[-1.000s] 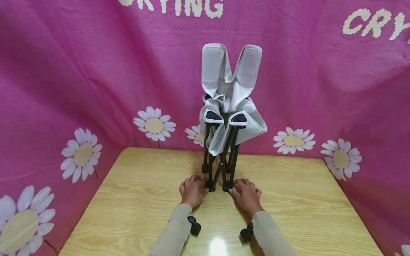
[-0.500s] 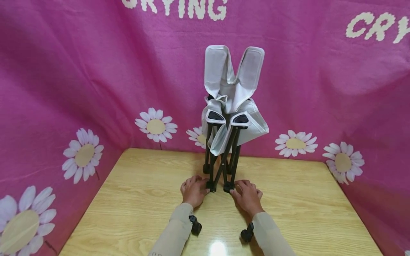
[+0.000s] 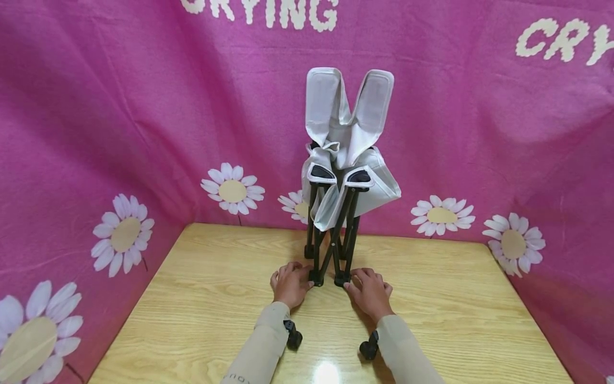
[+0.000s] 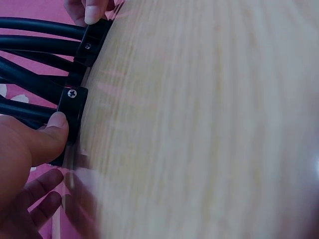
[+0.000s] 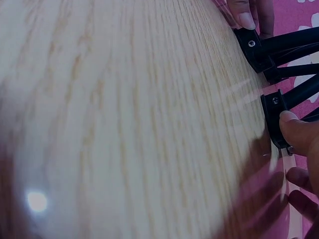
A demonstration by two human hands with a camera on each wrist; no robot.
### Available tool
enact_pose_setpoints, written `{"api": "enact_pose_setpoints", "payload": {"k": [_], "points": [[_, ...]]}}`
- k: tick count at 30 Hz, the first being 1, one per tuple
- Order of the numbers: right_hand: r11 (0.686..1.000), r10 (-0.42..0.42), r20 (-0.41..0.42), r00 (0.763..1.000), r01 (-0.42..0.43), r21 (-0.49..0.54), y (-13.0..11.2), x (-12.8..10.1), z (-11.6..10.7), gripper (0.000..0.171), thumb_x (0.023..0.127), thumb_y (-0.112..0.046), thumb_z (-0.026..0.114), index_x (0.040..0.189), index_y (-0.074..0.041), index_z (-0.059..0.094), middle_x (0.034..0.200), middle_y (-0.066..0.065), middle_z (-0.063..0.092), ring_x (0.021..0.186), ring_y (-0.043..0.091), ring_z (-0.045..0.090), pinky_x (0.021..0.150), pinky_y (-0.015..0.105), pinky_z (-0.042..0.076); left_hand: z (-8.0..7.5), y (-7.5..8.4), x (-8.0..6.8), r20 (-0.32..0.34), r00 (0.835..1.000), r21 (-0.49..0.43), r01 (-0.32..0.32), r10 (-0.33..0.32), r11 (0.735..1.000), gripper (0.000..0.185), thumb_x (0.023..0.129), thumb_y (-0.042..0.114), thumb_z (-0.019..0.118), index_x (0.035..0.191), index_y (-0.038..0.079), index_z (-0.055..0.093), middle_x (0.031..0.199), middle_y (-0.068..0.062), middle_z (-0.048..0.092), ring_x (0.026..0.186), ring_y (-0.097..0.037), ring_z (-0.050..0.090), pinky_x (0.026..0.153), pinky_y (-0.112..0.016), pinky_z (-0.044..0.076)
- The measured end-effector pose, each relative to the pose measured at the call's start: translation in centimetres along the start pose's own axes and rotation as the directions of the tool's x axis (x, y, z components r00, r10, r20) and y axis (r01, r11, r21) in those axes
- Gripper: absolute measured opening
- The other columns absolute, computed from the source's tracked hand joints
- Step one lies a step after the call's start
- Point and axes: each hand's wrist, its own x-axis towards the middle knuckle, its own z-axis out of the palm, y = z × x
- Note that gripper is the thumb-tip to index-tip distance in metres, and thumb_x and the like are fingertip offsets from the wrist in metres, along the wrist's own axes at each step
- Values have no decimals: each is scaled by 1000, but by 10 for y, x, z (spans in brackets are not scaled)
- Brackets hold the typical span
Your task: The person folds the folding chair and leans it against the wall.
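Both hands sit low at the front feet of a folded camp chair [image 3: 342, 176]: the left hand [image 3: 290, 285] rests on the wooden table [image 3: 201, 298] with its thumb pressed against the black plastic foot [image 4: 72, 107] on its side, and the right hand [image 3: 370, 292] mirrors it, thumb against the other front foot [image 5: 274, 117]. In the left wrist view the left thumb tip lies flat on the side of the foot block while the other fingers curl loosely below it, so the hand pinches or braces the foot rather than wrapping it; the right wrist view shows the same on that side, with the fingers partly out of frame. Whether the fingers close behind the feet I cannot tell. The chair stands upright near the middle of the table, toward its far edge, its long axis vertical. Its black legs [image 3: 333, 245] are drawn close together and cross in an X just above the hands, and the grey fabric [image 3: 350, 106] is bunched above them, two padded flaps pointing up in a V. The front of the chair faces the person. Behind it hangs a pink cloth [image 3: 120, 117] printed with white daisies. Beige sleeves [image 3: 261, 346] cover both forearms.
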Motion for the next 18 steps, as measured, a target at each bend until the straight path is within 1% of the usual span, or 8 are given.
{"api": "enact_pose_setpoints", "payload": {"k": [6,9,13,18], "points": [[1000,-20,-25,1000,20,14,-1,1,-1,36,87,-35,71,117,-16,66,123,12,58,107,33,50,83,56,30,-3,2,1,25,1000,3,15,-15,1000,36,85,26,73,120,27,69,126,-6,55,119,-32,43,100,-62,20],[999,-31,-30,999,31,21,-1,2,-2,35,87,-35,71,116,-16,66,123,12,57,106,34,50,82,57,29,-4,3,1,27,999,8,17,-17,1000,35,85,25,73,120,27,69,127,-6,55,119,-31,43,100,-62,20],[999,-30,-18,999,30,27,-1,4,-3,34,86,-35,71,115,-18,66,125,13,57,107,35,49,83,58,29,-4,4,2,9,1000,14,10,-10,1000,35,85,25,74,119,26,69,126,-6,56,118,-31,45,99,-63,21],[1000,-5,12,1000,5,12,1,8,-3,36,87,-37,70,118,-18,66,126,13,56,109,35,50,84,57,30,-4,5,4,18,1000,7,20,-20,1000,35,85,26,73,120,26,69,126,-6,55,119,-31,44,101,-63,19]]}}
